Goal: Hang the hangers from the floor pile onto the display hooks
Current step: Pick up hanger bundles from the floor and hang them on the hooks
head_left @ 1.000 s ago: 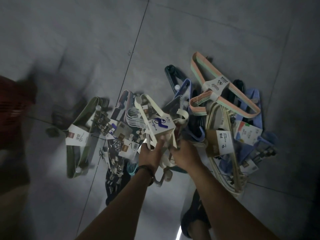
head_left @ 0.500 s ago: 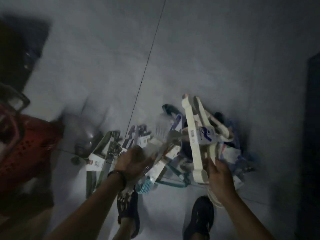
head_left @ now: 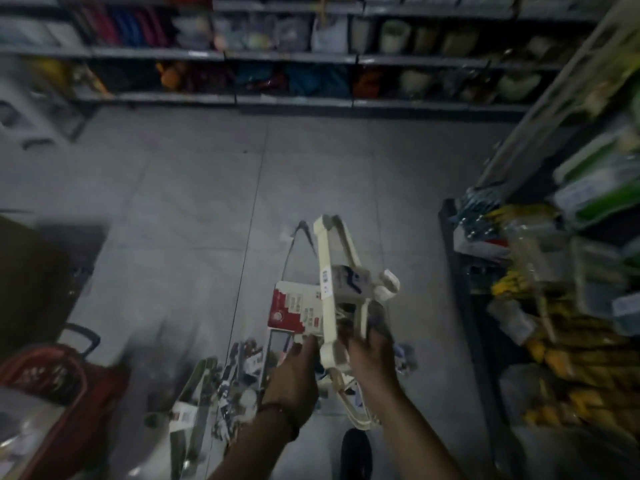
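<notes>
Nearest, a dark shoe (head_left: 356, 452) stands on the grey floor (head_left: 173, 202) just beside the floor pile (head_left: 225, 382), where most of the hangers lie tangled and unhung. Above it both hands are lifted together. The right hand (head_left: 372, 355) has its fingers wrapped round the lower end of a cream hanger bundle (head_left: 327, 289), held upright, probably so the tops come free for a hook. The left hand (head_left: 294, 372) seems to pinch the bottom edge of a red-carded pack (head_left: 294, 308), though blur hides the fingers. A red basket (head_left: 52, 386) sits to the left, off the path. The side rack (head_left: 554, 341) on the right, crowded with yellow goods, stands close and could snag the bundle. Beyond, the far shelves (head_left: 287, 57) line the aisle; no display hooks can be made out.
</notes>
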Available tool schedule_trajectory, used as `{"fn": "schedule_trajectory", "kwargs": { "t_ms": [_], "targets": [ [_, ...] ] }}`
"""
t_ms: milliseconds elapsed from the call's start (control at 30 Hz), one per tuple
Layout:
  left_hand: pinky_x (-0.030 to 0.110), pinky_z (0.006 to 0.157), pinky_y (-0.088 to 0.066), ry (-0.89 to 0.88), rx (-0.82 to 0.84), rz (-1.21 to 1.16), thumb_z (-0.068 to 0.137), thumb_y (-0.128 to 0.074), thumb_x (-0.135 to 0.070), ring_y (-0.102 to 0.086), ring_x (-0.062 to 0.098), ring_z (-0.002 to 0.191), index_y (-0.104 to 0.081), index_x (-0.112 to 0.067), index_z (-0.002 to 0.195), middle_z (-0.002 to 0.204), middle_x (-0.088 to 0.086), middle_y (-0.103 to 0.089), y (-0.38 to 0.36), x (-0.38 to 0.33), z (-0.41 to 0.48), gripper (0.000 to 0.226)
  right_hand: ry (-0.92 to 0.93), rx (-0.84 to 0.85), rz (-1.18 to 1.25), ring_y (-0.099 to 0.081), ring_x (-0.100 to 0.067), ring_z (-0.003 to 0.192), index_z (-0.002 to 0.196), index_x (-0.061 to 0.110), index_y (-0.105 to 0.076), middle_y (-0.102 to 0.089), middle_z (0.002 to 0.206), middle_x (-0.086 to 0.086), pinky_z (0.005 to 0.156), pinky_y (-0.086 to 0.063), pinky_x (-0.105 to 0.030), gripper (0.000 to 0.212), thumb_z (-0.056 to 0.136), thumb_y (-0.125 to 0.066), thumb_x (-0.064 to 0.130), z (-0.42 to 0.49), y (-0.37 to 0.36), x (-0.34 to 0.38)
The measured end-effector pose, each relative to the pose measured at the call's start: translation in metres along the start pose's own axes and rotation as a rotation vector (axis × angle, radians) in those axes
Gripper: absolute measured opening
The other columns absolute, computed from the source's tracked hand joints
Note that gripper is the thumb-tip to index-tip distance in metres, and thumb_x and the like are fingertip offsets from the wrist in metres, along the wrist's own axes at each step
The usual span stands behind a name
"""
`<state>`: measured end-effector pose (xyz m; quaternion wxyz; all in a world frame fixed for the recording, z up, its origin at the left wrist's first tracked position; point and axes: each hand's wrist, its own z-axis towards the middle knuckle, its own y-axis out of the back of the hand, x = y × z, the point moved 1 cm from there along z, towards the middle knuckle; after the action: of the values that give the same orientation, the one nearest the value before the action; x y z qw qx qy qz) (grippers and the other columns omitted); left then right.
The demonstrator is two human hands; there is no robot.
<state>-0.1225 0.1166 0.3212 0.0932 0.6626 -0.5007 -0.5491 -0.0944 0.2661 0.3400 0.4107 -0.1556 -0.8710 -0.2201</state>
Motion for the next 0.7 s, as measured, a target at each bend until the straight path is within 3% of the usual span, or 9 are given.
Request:
{"fn": "schedule_trajectory", "kwargs": {
  "t_ms": [133, 233, 333, 433, 467, 533, 600, 667, 700],
  "targets": [
    [0.037, 0.087, -0.063, -0.056, -0.02, -0.08, 0.098, -0.048, -0.05, -0.072, 0.017, 0.1, -0.039, -0.043, 0.142, 0.127, -0.004, -0.068, 0.019, -0.094, -0.031, 0.045, 0.026, -0.106, 0.185, -0.073, -0.018, 0.101, 0.119, 0.026, -0.07, -0.076, 0.109, 0.007, 0.089, -0.062, -0.041, 0.029, 0.093, -0.075, 0.038, -0.03, 0.04, 0.05],
    [0.037, 0.095, -0.058, -0.154, -0.068, -0.012, 0.095, -0.056, -0.025, -0.066, 0.026, 0.115, -0.031, -0.036, 0.149, 0.142, -0.003, -0.056, 0.025, -0.144, -0.046, 0.06, 0.081, -0.058, 0.265, -0.078, -0.018, 0.094, 0.108, 0.025, -0.076, -0.081, 0.1, 0.006, 0.083, -0.066, -0.046, 0.022, 0.087, -0.078, 0.023, -0.032, 0.079, 0.077],
    [0.042, 0.099, -0.057, -0.261, 0.063, -0.092, 0.085, -0.053, -0.041, -0.061, 0.022, 0.118, -0.028, -0.044, 0.14, 0.136, -0.005, -0.053, 0.034, -0.187, -0.061, 0.06, 0.136, -0.056, 0.259, -0.079, -0.019, 0.086, 0.099, 0.019, -0.077, -0.081, 0.093, 0.002, 0.076, -0.067, -0.041, 0.014, 0.088, -0.076, 0.011, -0.035, 0.117, 0.104],
    [0.042, 0.106, -0.054, -0.466, 0.079, 0.035, 0.089, -0.06, -0.043, -0.061, 0.022, 0.127, -0.049, -0.035, 0.141, 0.141, -0.004, -0.056, 0.062, -0.224, -0.09, 0.054, 0.191, -0.086, 0.261, -0.078, -0.024, 0.088, 0.094, 0.016, -0.076, -0.081, 0.087, 0.001, 0.08, -0.066, -0.049, 0.005, 0.089, -0.077, 0.013, -0.048, 0.148, 0.12],
    [0.036, 0.104, -0.055, -0.481, 0.008, -0.004, 0.091, -0.064, -0.043, -0.065, 0.016, 0.122, -0.063, -0.031, 0.133, 0.136, -0.008, -0.063, 0.081, -0.234, -0.101, 0.044, 0.216, -0.088, 0.265, -0.078, -0.03, 0.089, 0.093, 0.013, -0.075, -0.08, 0.088, -0.004, 0.079, -0.065, -0.055, 0.01, 0.085, -0.079, 0.019, -0.052, 0.156, 0.12],
    [0.034, 0.087, -0.058, -0.497, -0.422, -0.248, 0.09, -0.064, -0.053, -0.068, 0.013, 0.1, -0.073, -0.027, 0.107, 0.11, -0.011, -0.071, 0.123, -0.238, -0.116, 0.033, 0.221, -0.1, 0.332, -0.076, -0.04, 0.09, 0.09, 0.01, -0.073, -0.079, 0.092, -0.014, 0.077, -0.064, -0.062, 0.019, 0.079, -0.076, 0.026, -0.066, 0.168, 0.118],
    [0.043, 0.084, -0.053, -0.307, -0.735, -0.399, 0.077, -0.062, -0.081, -0.061, 0.024, 0.099, -0.063, -0.018, 0.112, 0.107, -0.002, -0.062, 0.145, -0.218, -0.11, 0.072, 0.2, -0.111, 0.424, -0.077, -0.039, 0.091, 0.095, 0.01, -0.074, -0.079, 0.095, -0.016, 0.072, -0.066, -0.053, 0.008, 0.094, -0.07, 0.017, -0.089, 0.172, 0.118],
    [0.044, 0.088, -0.052, 0.061, -0.371, -0.746, 0.057, -0.058, -0.101, -0.062, 0.031, 0.112, -0.055, -0.014, 0.133, 0.121, 0.008, -0.063, 0.129, -0.2, -0.097, 0.116, 0.191, -0.132, 0.475, -0.076, -0.041, 0.095, 0.108, 0.004, -0.072, -0.078, 0.102, -0.021, 0.066, -0.064, -0.047, 0.013, 0.104, -0.063, 0.012, -0.11, 0.171, 0.115],
    [0.048, 0.09, -0.055, 0.148, -0.082, -0.927, 0.061, -0.056, -0.098, -0.065, 0.034, 0.116, -0.056, -0.017, 0.138, 0.125, 0.012, -0.068, 0.112, -0.195, -0.093, 0.112, 0.187, -0.15, 0.478, -0.075, -0.043, 0.097, 0.11, -0.001, -0.069, -0.077, 0.104, -0.023, 0.067, -0.065, -0.049, 0.015, 0.103, -0.064, 0.012, -0.124, 0.17, 0.114]
  ]
}}
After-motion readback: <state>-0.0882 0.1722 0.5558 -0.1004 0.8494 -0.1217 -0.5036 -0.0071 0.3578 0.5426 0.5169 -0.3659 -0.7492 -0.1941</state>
